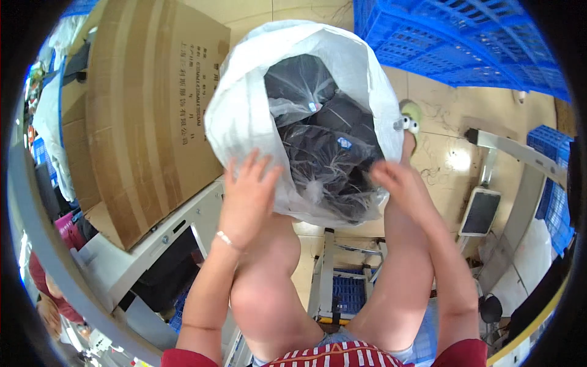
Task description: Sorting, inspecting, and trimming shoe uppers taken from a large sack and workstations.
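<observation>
A large white plastic sack (241, 116) stands with its mouth wide open between my lower legs. Inside lie several clear plastic packages of dark cloth-like goods (333, 147), some bearing small blue-and-white labels; their exact kind is hard to make out. My left hand (249, 189) rests with fingers spread against the sack's left outer side. At the right rim, my right hand (400, 186) has its fingers curled over the sack's edge, partly hiding the plastic there.
A big brown cardboard box (153, 116) stands at the left on a white metal frame (153, 244). Blue plastic crates (458, 37) are at the far right. A pedal (480, 211) on a metal stand is to the right. Loose threads lie on the tiled floor (437, 147).
</observation>
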